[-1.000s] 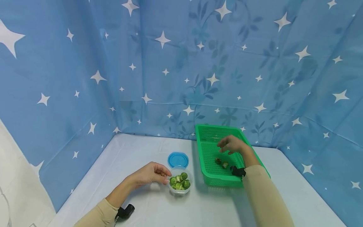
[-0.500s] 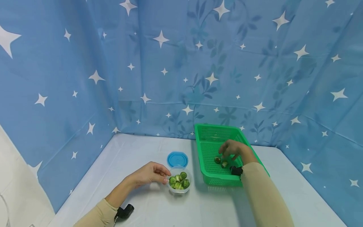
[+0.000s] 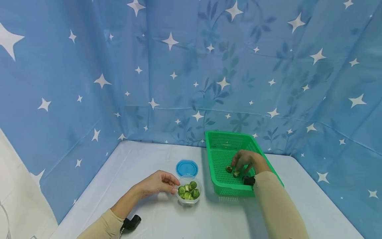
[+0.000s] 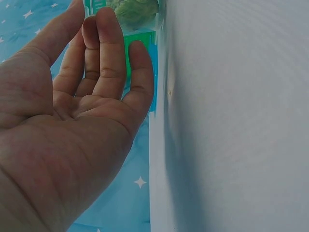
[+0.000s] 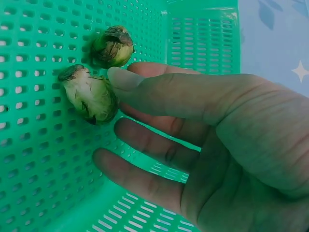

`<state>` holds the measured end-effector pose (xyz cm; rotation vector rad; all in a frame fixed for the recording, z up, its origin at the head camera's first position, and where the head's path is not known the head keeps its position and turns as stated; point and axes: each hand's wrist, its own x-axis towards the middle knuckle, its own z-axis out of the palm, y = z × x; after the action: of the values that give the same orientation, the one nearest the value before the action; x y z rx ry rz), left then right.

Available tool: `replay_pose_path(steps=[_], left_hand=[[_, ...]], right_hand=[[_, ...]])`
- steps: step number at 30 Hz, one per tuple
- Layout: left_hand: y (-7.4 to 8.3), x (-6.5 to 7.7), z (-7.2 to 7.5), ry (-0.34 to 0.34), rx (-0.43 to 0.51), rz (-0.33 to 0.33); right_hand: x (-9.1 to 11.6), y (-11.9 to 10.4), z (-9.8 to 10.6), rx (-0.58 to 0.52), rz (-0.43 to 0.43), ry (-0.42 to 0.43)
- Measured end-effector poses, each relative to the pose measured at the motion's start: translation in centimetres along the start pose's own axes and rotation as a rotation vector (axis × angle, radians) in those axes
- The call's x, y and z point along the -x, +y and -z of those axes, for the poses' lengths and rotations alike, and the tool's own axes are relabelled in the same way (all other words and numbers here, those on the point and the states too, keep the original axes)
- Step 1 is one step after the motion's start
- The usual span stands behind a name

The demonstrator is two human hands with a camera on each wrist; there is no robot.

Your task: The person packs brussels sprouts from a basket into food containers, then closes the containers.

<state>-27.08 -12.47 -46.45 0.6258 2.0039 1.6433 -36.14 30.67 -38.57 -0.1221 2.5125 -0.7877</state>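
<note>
A clear plastic container holds several Brussels sprouts. My left hand is at its left side, thumb and index fingertip at the rim, lightly holding it. In the left wrist view the other fingers are loosely bent below the container's wall. My right hand reaches down into the green basket. In the right wrist view the thumb tip touches the edge of a halved-looking Brussels sprout, with the fingers spread beyond it. A second browned Brussels sprout lies beside it on the basket floor.
A round blue lid lies just behind the container on the white table. The basket's perforated walls rise around my right hand. A blue star-patterned curtain encloses the table's back and sides.
My right hand has come down in the basket, its fingers reaching the sprouts. The left hand and the container have stayed in place.
</note>
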Motion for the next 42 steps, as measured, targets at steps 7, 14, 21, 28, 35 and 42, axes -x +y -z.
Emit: replay_pose_path(steps=[7, 14, 21, 28, 35, 42], left_hand=[[0.0, 0.0, -0.1, 0.000, 0.002, 0.001], [-0.1, -0.1, 0.0, 0.001, 0.004, 0.001], [-0.1, -0.1, 0.0, -0.001, 0.002, 0.001], [-0.1, -0.1, -0.1, 0.002, 0.002, 0.001], [0.1, 0.1, -0.1, 0.004, -0.004, 0.002], [-0.1, -0.1, 0.1, -0.007, -0.006, 0.002]], right_hand=[[0.1, 0.1, -0.4, -0.008, -0.007, -0.023], [0.2, 0.2, -0.4, 0.011, -0.016, -0.044], [0.3, 0.2, -0.3, 0.092, -0.007, -0.045], [0.1, 0.3, -0.4, 0.086, 0.001, -0.039], [-0.5, 0.3, -0.4, 0.113, 0.059, 0.011], [-0.8, 0.2, -0.2, 0.070, 0.110, 0.086]])
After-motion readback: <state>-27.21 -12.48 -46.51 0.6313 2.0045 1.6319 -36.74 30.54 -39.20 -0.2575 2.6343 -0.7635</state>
